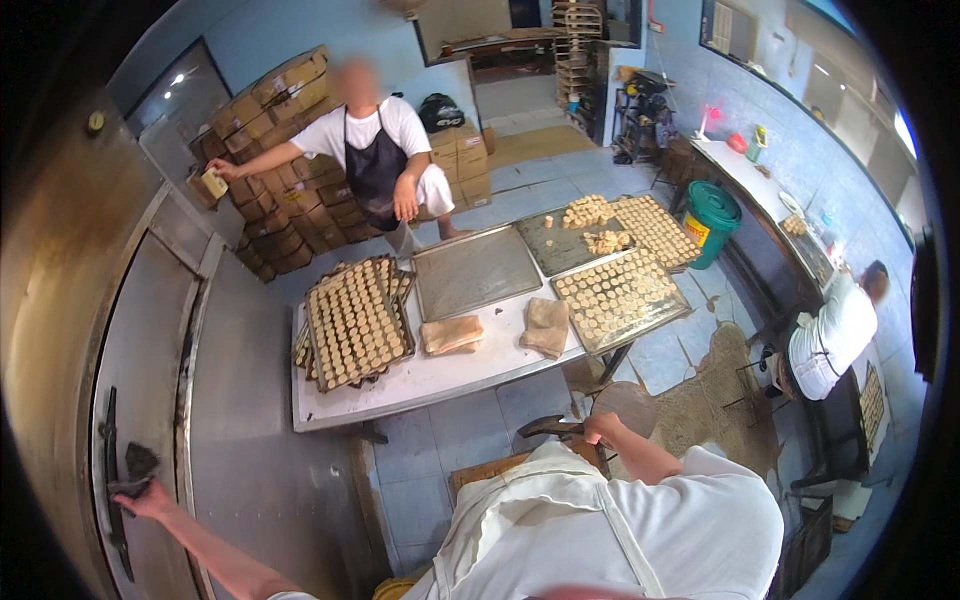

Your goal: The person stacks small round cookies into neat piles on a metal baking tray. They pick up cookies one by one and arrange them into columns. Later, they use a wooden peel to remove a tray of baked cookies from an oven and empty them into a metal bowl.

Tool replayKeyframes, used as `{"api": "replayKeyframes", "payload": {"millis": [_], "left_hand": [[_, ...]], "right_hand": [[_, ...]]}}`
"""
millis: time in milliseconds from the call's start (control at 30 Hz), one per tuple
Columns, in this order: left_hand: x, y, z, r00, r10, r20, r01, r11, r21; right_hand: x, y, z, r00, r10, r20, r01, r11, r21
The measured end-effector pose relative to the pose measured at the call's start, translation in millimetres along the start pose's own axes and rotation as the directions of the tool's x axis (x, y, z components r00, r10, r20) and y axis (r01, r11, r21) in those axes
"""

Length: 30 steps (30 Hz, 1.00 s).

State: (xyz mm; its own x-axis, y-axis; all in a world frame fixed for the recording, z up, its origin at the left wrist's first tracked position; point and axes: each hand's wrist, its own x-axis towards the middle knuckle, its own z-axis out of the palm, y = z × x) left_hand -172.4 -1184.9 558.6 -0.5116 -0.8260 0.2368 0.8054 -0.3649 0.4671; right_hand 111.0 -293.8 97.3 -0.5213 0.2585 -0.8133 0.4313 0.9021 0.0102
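Note:
My left hand (pixel 144 501) grips a dark cloth (pixel 137 469) against the long black handle (pixel 112 480) of a metal oven door (pixel 146 330). My right hand (pixel 602 429) is closed around a dark, curved object (pixel 551 427) near my waist; its exact kind is unclear. Ahead stands a white-topped table (pixel 450 382). At its left end a stack of baking trays is topped by a tray of small round dough pieces (pixel 356 322). Two folded brown cloths, one at left (pixel 452 335) and one at right (pixel 546 328), lie along the near side, by a bare metal tray (pixel 476 274).
Across the table a person (pixel 382 157) in a dark apron reaches toward a wall box. Another person (pixel 832 337) works at the right-hand bench (pixel 765 195). More filled trays (pixel 622 296) overhang the table's right end, near a green lidded bucket (pixel 711 225). Cardboard boxes (pixel 285 202) are stacked behind.

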Motion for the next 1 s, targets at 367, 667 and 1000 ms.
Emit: {"api": "replayKeyframes", "payload": {"millis": [367,667,1000], "left_hand": [[109.2,3.3,48.7,0.915,-0.169,-0.366,0.29,0.906,0.307],[58.4,27.9,73.1,0.891,-0.169,-0.422,0.388,0.767,0.512],[60.4,28.7,75.7,0.921,-0.169,-0.351,0.35,0.755,0.555]], "right_hand": [[-38.1,13.1,-57.6,0.985,-0.033,-0.171,0.029,0.999,-0.027],[20.5,-47.4,-81.7,0.834,-0.141,-0.533,0.194,0.98,0.044],[30.8,-77.3,-155.5,0.556,-0.25,-0.793,0.474,0.879,0.056]]}}
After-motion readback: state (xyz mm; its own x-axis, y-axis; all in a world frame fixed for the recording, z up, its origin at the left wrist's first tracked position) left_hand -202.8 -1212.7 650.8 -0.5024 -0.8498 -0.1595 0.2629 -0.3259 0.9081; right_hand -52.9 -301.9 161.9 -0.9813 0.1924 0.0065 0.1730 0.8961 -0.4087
